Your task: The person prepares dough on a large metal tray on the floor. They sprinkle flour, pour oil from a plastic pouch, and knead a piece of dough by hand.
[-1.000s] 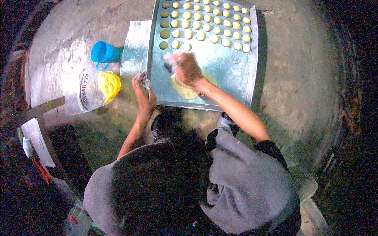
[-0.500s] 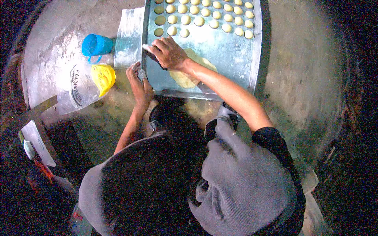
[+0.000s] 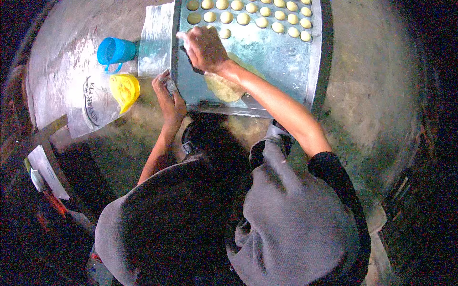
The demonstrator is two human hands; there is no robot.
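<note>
Rows of small, round, pale dough pieces [image 3: 243, 19] lie on a large metal tray [image 3: 286, 71]. Over the tray's left part is my right hand [image 3: 206, 50], fingers curled and pointing to the far left; anything pinched in them is hidden. It covers part of the nearest row. Beneath my right wrist lies a flat, irregular sheet of yellowish dough [image 3: 224, 89]. My left hand [image 3: 171, 100] is beside the tray's near left corner, its fingers whitened and curled round something pale that I cannot make out.
Left of the tray lies a whitish flat sheet [image 3: 157, 38], with a blue plastic mug [image 3: 116, 50] beside it. Nearer me are a yellow bag or wrapper [image 3: 125, 91] and a clear printed plastic bag [image 3: 90, 107]. My knees are close to the tray's near edge.
My right hand has moved farther over the tray, now covering dough pieces in the nearest row. My left hand stays by the corner. The whole view has shifted slightly.
</note>
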